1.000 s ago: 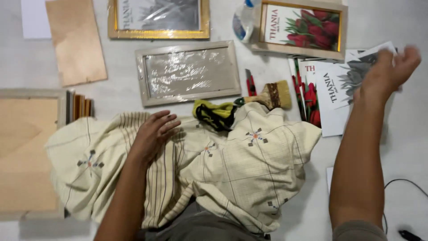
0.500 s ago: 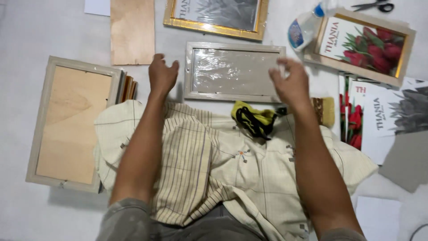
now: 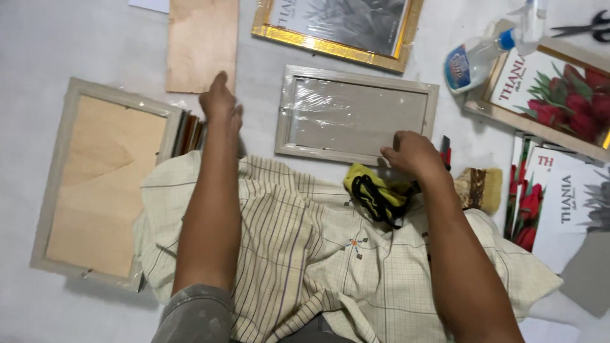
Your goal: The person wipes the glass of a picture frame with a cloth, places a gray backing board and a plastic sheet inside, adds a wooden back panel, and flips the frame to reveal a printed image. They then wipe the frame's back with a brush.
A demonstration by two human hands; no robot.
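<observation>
A pale grey-white floor [image 3: 76, 44] is strewn with picture-framing pieces, seen from above. At its middle lies a plastic-wrapped pale wooden frame [image 3: 358, 114], flat, just beyond a cream checked cloth [image 3: 330, 267] spread over the person's lap. The right hand [image 3: 413, 154] rests on the frame's near right edge, fingers curled together over the rail; whether they actually pinch it is hard to tell from this angle. The left hand [image 3: 220, 105] is stretched out to the frame's left, fingers together and flat, its tips at the lower edge of a thin plywood board [image 3: 202, 41]. Just beside the right wrist sits a yellow-and-black bundle [image 3: 375, 190]. A gold-edged frame [image 3: 337, 28] lies farther off, a spray bottle [image 3: 480, 54] to the right, and a face-down frame with a wooden backing [image 3: 101, 184] to the left.
</observation>
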